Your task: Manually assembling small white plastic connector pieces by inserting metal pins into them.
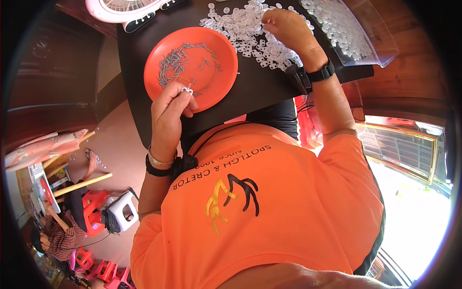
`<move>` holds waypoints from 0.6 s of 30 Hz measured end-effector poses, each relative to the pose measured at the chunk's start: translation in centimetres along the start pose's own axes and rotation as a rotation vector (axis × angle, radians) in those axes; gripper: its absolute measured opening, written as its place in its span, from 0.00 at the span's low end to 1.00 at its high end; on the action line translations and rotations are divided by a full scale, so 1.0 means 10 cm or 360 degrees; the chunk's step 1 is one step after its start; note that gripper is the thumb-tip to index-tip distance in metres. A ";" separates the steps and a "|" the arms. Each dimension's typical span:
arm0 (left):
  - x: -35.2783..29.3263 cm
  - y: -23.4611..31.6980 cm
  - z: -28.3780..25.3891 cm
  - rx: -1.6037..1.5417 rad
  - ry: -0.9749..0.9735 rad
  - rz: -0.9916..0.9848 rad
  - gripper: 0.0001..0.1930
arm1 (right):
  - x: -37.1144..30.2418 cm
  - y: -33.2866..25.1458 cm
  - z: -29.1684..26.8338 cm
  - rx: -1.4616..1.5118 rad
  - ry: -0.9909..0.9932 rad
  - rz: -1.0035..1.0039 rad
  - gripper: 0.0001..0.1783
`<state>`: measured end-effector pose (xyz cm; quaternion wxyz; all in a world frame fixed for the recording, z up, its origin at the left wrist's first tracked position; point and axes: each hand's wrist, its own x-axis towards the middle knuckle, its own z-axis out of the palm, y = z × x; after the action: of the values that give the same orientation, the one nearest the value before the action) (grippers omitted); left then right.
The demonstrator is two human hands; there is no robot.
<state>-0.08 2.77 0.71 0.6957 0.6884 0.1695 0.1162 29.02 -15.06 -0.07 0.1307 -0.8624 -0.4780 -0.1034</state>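
My left hand [171,108] is at the near rim of an orange-red plate [224,53]. Pinched in its fingertips is a small white plastic clip [186,90], with a thin nail-like piece at it. Loose grey nails [173,65] lie in the plate, mostly along its left side. Over a heap of white plastic clips [240,21] my right hand [288,31] has its fingers drawn together. Whatever those fingertips hold, if anything, is hidden.
A clear plastic tray [380,41] full of white pieces stands right of the heap on the dark table [260,89]. A pink-and-white fan [127,9] is at the far left. Another person [65,236] sits at lower left, near red stools [94,212].
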 end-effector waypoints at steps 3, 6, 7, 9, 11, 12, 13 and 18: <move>0.04 0.04 0.02 -0.0007 -0.0043 -0.0007 0.09 | -0.05 -0.11 -0.12 0.0448 -0.0054 0.0227 0.09; 0.09 0.10 0.05 -0.0055 -0.0102 0.0046 0.09 | -0.07 -0.27 -0.21 0.1695 -0.0297 0.0132 0.10; 0.12 0.11 0.05 -0.0084 -0.0142 0.0104 0.09 | -0.08 -0.40 -0.25 0.1835 -0.0329 0.0089 0.09; 0.15 0.15 0.09 -0.0102 -0.0150 0.0114 0.10 | -0.11 -0.70 -0.33 0.2091 -0.0401 -0.0039 0.09; 0.19 0.20 0.14 -0.0215 -0.0210 0.0200 0.10 | -0.13 -0.91 -0.31 0.2224 -0.0463 -0.0016 0.09; 0.20 0.23 0.16 -0.0236 -0.0218 0.0196 0.10 | -0.15 -1.00 -0.31 0.2263 -0.0496 -0.0012 0.08; 0.21 0.22 0.16 -0.0226 -0.0203 0.0188 0.10 | -0.17 -1.10 -0.29 0.2287 -0.0472 -0.0046 0.08; 0.23 0.10 0.09 -0.0482 -0.0241 0.0142 0.10 | -0.22 -1.33 -0.21 0.2418 -0.0457 -0.0087 0.07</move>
<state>2.48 2.92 1.56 0.7963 0.5894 0.0663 0.1189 16.40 -10.73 2.89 0.6207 -0.5290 -0.4511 0.3625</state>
